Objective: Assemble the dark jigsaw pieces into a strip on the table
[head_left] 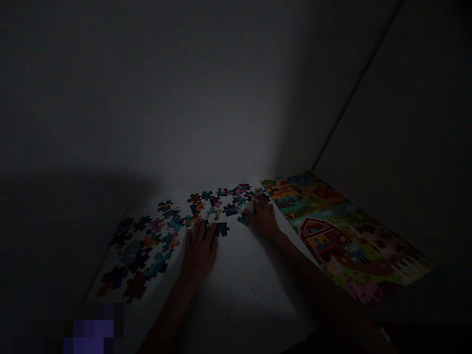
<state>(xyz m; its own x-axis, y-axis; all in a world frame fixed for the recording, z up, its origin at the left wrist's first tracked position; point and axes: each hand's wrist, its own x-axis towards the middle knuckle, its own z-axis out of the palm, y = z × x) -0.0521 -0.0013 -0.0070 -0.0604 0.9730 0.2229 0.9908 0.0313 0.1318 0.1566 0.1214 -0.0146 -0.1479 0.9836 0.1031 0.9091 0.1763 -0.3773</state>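
There are two hands here, and both lie flat, palms down, on a white table (239,280). The left hand (199,250) has its five fingers spread open, not holding anything. Its fingertips sit among the pieces, and one dark blue jigsaw piece (221,228) lies just beside them. The right hand (262,219) is open too, with its fingers loose and nothing pinched that I can see. It is very near one small blue jigsaw piece (243,217).

Lots of bright cardboard jigsaw pieces (158,236) lie loose in a wide messy patch on the table — too many to count in this dim light. Most are left of the hands, and some are just past the fingertips.

To the right is one long, colourful farm picture (342,231), lying flat, with one red barn (317,236) on it — its far end reaches the corner of a grey wall (309,123).
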